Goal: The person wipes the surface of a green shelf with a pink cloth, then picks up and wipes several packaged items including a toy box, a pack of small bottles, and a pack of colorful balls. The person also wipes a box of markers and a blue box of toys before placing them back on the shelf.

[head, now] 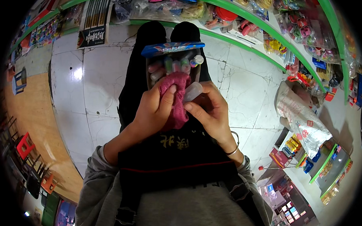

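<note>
My left hand (156,104) grips a crumpled pink cloth (177,95), its thumb pressed on top. Between the fingers of my right hand (212,109) is a small translucent plastic tube (193,92), tilted and close against the cloth's right side. Just beyond the cloth, several small capped tubes (168,65) with coloured contents lie in an open container on my lap. One of them has a white cap (198,59). A blue printed panel (172,49) stands across the container's far end. The container's near part is hidden by my hands and the cloth.
Green-edged shelves (247,15) with bagged goods curve around the front and right. A white woven sack (301,120) stands on the tiled floor (101,92) at right. To the left are a blue stool (19,82) and a red stool (25,145). A black apron (173,160) covers my lap.
</note>
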The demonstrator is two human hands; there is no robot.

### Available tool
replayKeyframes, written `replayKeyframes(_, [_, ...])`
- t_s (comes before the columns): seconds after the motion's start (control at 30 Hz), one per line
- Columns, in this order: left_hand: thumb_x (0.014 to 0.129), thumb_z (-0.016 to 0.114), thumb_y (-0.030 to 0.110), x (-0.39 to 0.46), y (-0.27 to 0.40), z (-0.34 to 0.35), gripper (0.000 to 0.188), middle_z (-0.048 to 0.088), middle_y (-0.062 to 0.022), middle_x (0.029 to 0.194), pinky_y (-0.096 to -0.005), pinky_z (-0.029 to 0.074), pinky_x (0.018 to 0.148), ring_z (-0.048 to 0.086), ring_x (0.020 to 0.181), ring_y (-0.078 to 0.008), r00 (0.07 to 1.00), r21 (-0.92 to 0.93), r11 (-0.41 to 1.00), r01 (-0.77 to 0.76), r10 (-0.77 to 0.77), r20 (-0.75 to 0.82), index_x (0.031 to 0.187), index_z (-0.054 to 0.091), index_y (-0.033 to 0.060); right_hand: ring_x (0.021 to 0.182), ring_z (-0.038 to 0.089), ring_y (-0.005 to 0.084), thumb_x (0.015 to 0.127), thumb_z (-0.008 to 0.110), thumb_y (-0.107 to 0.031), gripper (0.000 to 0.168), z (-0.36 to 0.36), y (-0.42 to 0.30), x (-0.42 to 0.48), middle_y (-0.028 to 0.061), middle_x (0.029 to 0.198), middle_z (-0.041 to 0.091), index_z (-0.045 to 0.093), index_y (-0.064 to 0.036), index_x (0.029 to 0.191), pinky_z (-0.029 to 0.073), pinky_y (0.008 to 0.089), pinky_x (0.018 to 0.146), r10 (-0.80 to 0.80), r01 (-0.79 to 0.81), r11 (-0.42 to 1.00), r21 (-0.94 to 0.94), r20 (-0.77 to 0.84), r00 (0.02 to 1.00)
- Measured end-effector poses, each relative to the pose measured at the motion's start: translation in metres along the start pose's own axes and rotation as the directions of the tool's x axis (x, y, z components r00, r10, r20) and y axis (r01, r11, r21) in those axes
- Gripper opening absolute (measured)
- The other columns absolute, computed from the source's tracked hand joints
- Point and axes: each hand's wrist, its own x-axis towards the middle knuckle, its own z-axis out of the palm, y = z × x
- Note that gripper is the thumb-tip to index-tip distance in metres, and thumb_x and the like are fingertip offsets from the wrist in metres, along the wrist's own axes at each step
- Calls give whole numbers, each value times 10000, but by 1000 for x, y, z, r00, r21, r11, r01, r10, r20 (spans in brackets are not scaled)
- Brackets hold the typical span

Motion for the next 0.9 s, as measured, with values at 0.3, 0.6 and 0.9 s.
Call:
replayKeyframes(0.3, [1001, 445, 280, -21, -15, -35, 441, 575, -141, 1196, -328, 472, 908, 597, 1052, -215, 970, -356, 909, 217, -240, -23, 1321, 431, -24, 890, 656, 166, 801, 698, 13, 310, -10, -1, -22, 93, 1036, 604, 560, -12, 1076, 518, 280, 803, -24, 20, 999, 41, 92, 995])
replayKeyframes(0.6, [757, 735, 126, -27, -6, -40, 498, 611, -164, 1029, -335, 494, 790, 617, 835, -287, 900, 273, 866, -419, 355, 253, 1199, 530, 22, 855, 684, 173, 768, 738, -32, 384, 13, -6, -23, 82, 910, 671, 545, -26, 1101, 540, 296, 773, -3, 82, 939, -335, 231, 973])
replayKeyframes(0.9, [940, 584, 140, -22, -13, -69, 276, 625, -33, 959, -238, 481, 761, 579, 839, -83, 902, -133, 991, 21, -76, -424, 1175, 548, 2, 975, 638, 186, 828, 656, 52, 390, -21, -8, 1, 138, 1065, 615, 465, 12, 1165, 528, 324, 852, -333, 249, 918, -308, -257, 907])
